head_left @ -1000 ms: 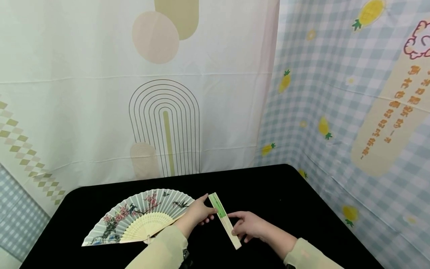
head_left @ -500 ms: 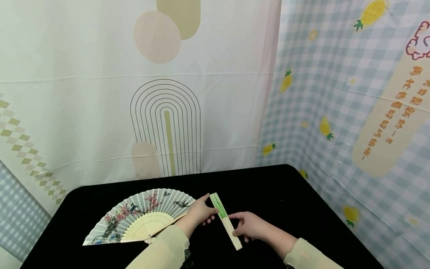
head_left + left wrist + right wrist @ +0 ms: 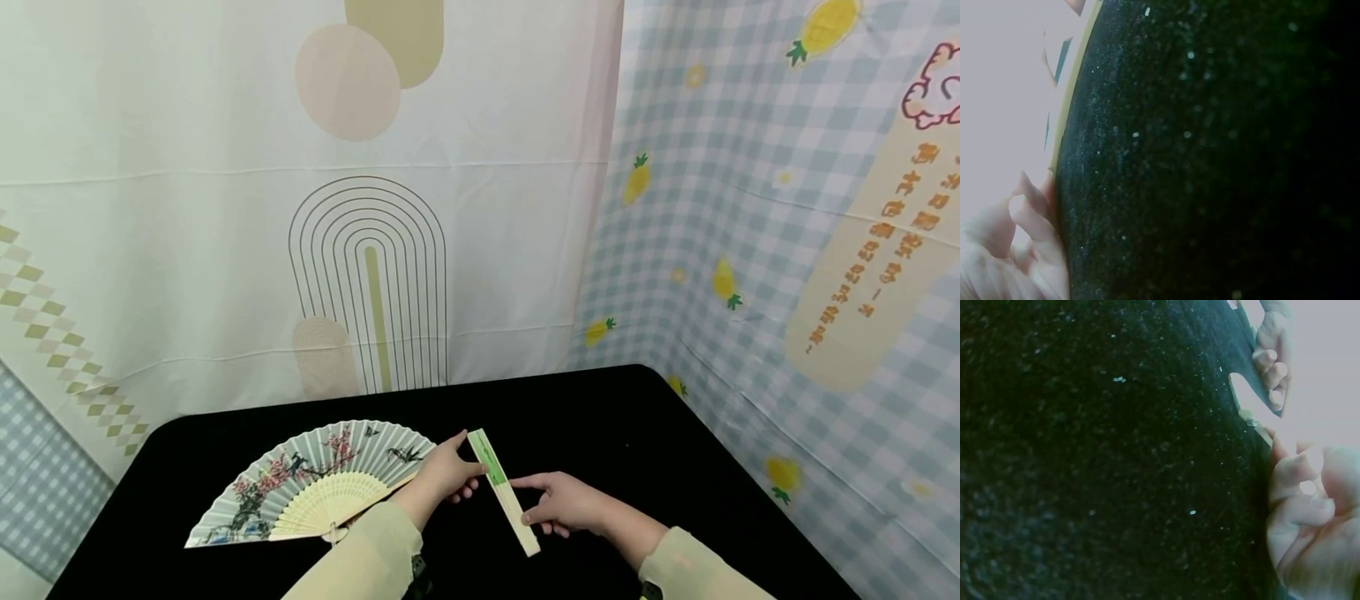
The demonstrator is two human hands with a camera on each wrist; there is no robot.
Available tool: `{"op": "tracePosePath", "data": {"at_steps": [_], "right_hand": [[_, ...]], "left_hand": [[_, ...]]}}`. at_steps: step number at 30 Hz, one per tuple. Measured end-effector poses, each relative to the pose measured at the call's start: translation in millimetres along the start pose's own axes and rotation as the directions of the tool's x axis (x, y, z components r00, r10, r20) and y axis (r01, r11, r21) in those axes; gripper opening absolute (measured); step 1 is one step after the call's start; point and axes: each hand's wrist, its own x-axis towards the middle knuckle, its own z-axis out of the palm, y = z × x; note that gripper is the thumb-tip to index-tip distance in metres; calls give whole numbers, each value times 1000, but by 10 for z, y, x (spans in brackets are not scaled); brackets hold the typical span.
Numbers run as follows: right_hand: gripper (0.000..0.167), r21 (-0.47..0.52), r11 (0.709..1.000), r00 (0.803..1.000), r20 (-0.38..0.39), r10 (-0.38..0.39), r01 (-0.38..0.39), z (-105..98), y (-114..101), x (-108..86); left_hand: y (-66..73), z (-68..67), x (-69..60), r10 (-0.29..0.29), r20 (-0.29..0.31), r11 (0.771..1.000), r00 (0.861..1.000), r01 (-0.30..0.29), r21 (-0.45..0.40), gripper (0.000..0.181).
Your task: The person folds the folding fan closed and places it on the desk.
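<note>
Cream fabric came nearest the camera: the left sleeve (image 3: 360,554) lay at eight o'clock and the right sleeve (image 3: 693,567) at four, taking the folded fan (image 3: 504,493) as the dial's centre. That fan ran slantwise from eleven to five, bright green on its farther part and pale, like bare wood, on the nearer.

At three o'clock the right hand (image 3: 566,500) held the fan's near part by thumb and forefinger, both touching its right edge, the other fingers curled in toward the palm. At ten o'clock the left hand (image 3: 446,471) gripped the far, green end, its thumb reaching the left edge. Both wrist views were pale and blurred, but each showed fingertips against the fan.

Past the left forearm, at nine o'clock, a spread fan (image 3: 330,479) lay on the black cloth (image 3: 600,425), its grey-white leaf painted with pink blossom and dark branches over pale pierced ribs. The left hand and forearm hid part of its right edge.

Farthest off, a white curtain (image 3: 517,250) hung at twelve, with an arch of thin lines at eleven; a blue-checked curtain (image 3: 690,233) printed with pineapples hung at one.
</note>
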Motion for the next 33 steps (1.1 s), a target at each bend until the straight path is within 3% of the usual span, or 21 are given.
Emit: {"op": "tracePosePath", "data": {"at_steps": [13,33], "right_hand": [[57,9,1000,1000,27,-5,5,-9,7,-10],[57,70,997,999,48,5,-8,-10,39,-27]], "left_hand": [[-4,1,-14,7,-6,1000,1000,-7,9,82],[0,-2,-68,-6,4,999,1000,6,-48,81]]}}
